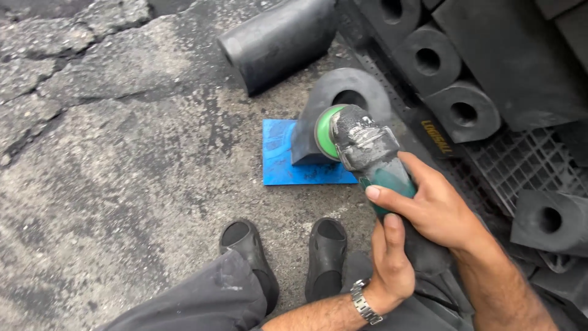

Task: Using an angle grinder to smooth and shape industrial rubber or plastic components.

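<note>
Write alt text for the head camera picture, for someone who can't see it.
Both hands, right hand in front of left hand, grip an angle grinder whose green disc meets a black rubber block standing on a blue plate on cracked asphalt. More rubber blocks are piled at right.

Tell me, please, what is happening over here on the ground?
A person holds an angle grinder with both hands: the right hand grips its body, the left hand, with a wristwatch, supports the rear. The green disc sits against a black rubber block with a round hole, which stands on a blue plate on cracked asphalt. More such blocks are stacked on a black pallet to the right.
</note>
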